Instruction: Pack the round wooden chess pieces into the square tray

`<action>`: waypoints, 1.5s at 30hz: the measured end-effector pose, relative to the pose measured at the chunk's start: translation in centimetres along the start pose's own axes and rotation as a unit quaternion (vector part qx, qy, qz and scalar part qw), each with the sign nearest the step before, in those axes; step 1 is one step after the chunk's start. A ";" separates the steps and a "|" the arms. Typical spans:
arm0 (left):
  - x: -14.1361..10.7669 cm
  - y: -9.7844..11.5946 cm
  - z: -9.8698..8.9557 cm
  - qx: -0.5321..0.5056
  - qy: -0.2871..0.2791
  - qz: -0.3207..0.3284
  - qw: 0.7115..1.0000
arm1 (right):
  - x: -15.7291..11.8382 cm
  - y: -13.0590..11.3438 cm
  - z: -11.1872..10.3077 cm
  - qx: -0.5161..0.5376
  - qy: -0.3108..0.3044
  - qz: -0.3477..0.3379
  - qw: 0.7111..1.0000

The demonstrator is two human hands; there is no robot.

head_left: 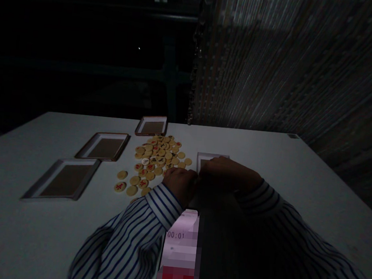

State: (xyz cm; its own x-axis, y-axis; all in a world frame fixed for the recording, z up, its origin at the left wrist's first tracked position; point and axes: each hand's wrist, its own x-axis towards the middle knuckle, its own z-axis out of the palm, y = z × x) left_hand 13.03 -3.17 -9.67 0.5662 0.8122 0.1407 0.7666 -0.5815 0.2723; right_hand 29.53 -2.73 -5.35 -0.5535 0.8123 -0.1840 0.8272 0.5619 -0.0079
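My left hand [180, 185] is closed, knuckles up, at the right edge of a heap of xiangqi pieces [161, 152]. These are round wooden discs, some showing red or black characters, others blank side up. My right hand [225, 173] is curled over a shallow white-rimmed box [213, 155], which it mostly covers. The two hands almost meet, and their fingertips are in shadow. Whatever either hand holds is hidden. Below them lies a lit phone [182, 227] reading 00:01, partly blurred.
Three more shallow open boxes stand on the left of the white table [270, 156]: a pale-rimmed one [86, 178], a brown-rimmed one [121, 147] and another brown-rimmed one [150, 133] at the back. A beaded curtain [261, 76] hangs behind. The light is dim.
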 end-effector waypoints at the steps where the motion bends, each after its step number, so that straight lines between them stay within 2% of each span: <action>1: 0.0 0.0 0.0 0.000 0.000 0.001 1.000 | 0.0 0.0 0.0 0.001 -0.001 0.001 1.000; 7: -0.1 -0.2 -0.4 -0.023 0.015 0.011 1.000 | -0.4 0.3 -0.4 0.004 0.009 0.004 1.000; 12: -0.1 -1.0 -0.8 -0.069 0.094 -0.016 0.993 | -0.7 0.6 -1.2 -0.007 0.007 0.012 1.000; 19: -0.4 -1.9 -2.1 -0.143 0.224 -0.078 0.961 | -0.7 0.2 -2.4 -0.037 0.118 0.071 0.990; 24: -0.5 -2.0 -3.1 -0.146 0.257 -0.115 0.948 | -0.7 -0.2 -3.0 -0.031 0.154 0.077 0.985; 29: -0.3 -2.8 -4.1 -0.163 0.282 -0.110 0.939 | -0.8 -0.4 -3.5 -0.022 0.180 0.092 0.979; 34: -0.5 -4.2 -4.5 -0.136 0.262 -0.073 0.953 | -0.6 -0.5 -3.4 -0.017 0.186 0.097 0.978; 40: -1.1 -5.0 -2.6 -0.054 0.171 0.006 0.984 | 0.1 -0.6 -2.7 -0.015 0.173 0.093 0.980; 45: -1.2 -5.5 -1.5 -0.005 0.126 0.043 0.991 | 0.7 -0.6 -1.7 -0.007 0.173 0.073 0.982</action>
State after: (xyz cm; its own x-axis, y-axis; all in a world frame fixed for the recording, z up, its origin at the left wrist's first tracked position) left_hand 7.67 -0.91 -9.95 0.5344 0.7465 0.3964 0.7151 -0.6493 0.2588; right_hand 28.45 -2.25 -3.78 -0.4302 0.8879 0.1631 0.9005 0.4348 0.0082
